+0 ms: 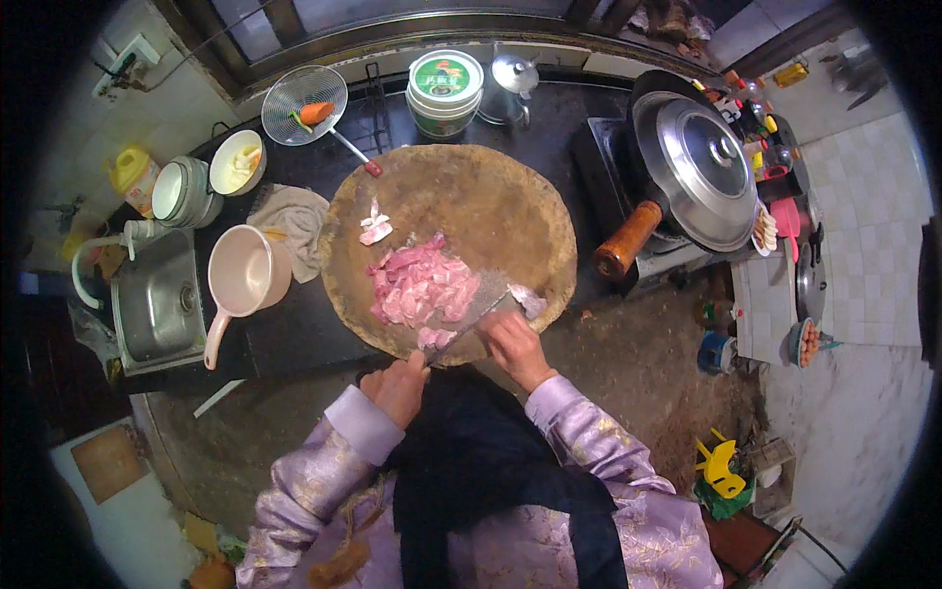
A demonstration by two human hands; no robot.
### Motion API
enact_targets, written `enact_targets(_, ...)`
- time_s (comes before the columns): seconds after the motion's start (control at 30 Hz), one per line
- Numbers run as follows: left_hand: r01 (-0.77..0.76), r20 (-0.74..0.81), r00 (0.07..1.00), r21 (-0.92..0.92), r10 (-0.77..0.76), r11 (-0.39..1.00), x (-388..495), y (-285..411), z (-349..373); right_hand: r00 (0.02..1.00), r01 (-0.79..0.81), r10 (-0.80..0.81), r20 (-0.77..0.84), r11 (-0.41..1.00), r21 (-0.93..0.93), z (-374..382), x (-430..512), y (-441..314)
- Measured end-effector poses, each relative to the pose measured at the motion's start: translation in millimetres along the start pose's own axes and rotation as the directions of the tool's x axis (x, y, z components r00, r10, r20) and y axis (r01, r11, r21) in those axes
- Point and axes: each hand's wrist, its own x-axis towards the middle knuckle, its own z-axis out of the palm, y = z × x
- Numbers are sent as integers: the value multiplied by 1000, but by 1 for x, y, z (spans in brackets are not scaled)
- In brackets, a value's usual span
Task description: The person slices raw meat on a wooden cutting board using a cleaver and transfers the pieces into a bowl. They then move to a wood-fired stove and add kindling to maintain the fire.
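Observation:
Raw sliced pink meat (423,283) lies heaped on a thick round wooden chopping board (471,195). My left hand (397,386) grips the handle of a cleaver (487,294) at the board's near edge. Its broad blade slants up to the right, against the heap's right side. Close behind the blade is my right hand (511,344), fingers curled and their tips hidden, so whether it holds anything is unclear. A pale piece of meat (528,300) lies just beyond that hand. Fatty scraps (375,227) sit apart at the board's upper left.
At the right, a lidded wok (699,169) on a stove points its wooden handle (629,239) towards the board. Leftward stand a plastic dipper (246,269), a cloth (291,221) and a sink (158,309). A wire strainer (304,107) overlaps the board's far edge, near a white tub (444,92).

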Motion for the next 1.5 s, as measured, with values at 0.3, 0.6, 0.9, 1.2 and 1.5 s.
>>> enact_targets(0.3,-25,-170,984,112,44,993,44,32,41,997,-67,68,41,998,-18,-4,-2,4)
enact_targets(0.6,92,-127,985,-199,-119,976,19,19,5,961,-255,266,-80,958,130,-13,11,-7)
enact_targets(0.9,-22,-248,968,-227,-36,974,21,-5,-10,944,-317,314,102,948,17,-12,41,-1)
enact_targets(1.2,-87,115,989,-25,90,996,1,-57,-5,880,-443,453,-140,891,101,-35,28,18)
enact_targets(1.5,82,-57,995,-67,-86,994,-1,-37,-13,995,-46,52,87,997,-69,-23,12,-13)
